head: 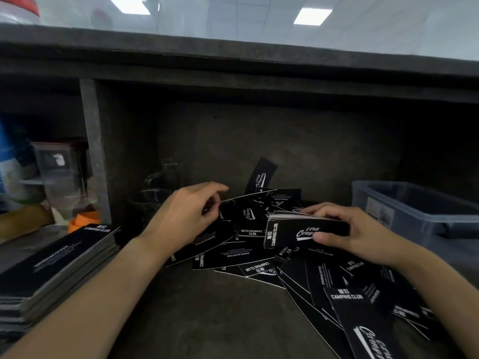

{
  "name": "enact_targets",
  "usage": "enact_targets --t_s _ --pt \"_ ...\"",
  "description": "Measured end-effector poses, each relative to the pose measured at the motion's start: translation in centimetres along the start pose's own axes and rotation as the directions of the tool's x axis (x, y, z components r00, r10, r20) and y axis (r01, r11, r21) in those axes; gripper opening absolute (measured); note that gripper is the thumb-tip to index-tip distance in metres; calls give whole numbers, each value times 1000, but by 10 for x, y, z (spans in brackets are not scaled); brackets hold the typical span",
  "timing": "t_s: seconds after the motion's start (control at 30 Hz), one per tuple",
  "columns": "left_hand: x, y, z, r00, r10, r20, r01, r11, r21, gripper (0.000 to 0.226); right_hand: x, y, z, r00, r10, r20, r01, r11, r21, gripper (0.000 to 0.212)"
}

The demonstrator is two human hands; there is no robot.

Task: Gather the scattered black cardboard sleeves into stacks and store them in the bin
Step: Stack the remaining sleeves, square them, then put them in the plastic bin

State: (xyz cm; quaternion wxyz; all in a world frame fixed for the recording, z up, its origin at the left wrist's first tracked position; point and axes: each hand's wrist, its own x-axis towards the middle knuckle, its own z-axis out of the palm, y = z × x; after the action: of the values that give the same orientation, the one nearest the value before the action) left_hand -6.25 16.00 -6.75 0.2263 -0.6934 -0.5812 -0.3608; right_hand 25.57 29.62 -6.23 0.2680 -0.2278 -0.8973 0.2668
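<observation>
The person's left hand (186,213) has its fingers curled, pinching the edge of a single sleeve (250,215) that lifts off the heap just to its right. The right hand (360,233) grips a small stack (303,233) of the same black sleeves, thumb across the printed front and fingers curled over the top edge, held just above the heap and near the left hand's sleeve.

Under and between both hands lie the loose sleeves (259,257), overlapping at all angles on the dark shelf (194,312) and spreading toward the right forearm. One sleeve stands tilted against the back wall beyond the hands.

The bin (427,224), blue-grey plastic, sits just beyond the right hand on its outer side; I cannot tell what is in it. On the outer side of the left forearm a tall stack (59,263) of sleeves rests squared up. Beyond it, past a divider, are a clear tub (59,172) and an orange thing (84,221).
</observation>
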Motion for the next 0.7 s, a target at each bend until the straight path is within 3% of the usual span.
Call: enact_targets --t_s 0.1,0.23,0.33,0.5,0.57,0.6,0.67,0.7 --pt "-2 2 0 1000 -26 -1 26 999 -21 48 1 0 3 997 -49 -51 47 999 -27 16" --pt "-3 9 -4 982 -185 -31 173 957 -232 43 2 -2 6 982 -134 -131 135 991 2 20" --pt "-1 22 -7 980 -192 -47 168 934 -315 39 3 -7 13 978 -169 -121 175 983 46 14" --pt "4 36 9 938 -326 116 328 731 -599 18 3 -18 23 996 -75 -38 77 995 58 17" --pt "1 23 17 905 -407 120 416 795 -441 24 2 -20 17 994 -49 -99 53 998 41 21" --pt "-3 15 19 900 -391 192 431 865 -259 46 1 -19 12 989 -30 -146 43 996 81 26" --pt "-9 8 21 837 -309 452 311 948 71 84 -1 -14 2 982 39 -184 -4 982 187 39" --pt "-11 8 21 800 -289 526 235 957 168 87 -2 -12 0 986 68 -153 -39 981 189 43"
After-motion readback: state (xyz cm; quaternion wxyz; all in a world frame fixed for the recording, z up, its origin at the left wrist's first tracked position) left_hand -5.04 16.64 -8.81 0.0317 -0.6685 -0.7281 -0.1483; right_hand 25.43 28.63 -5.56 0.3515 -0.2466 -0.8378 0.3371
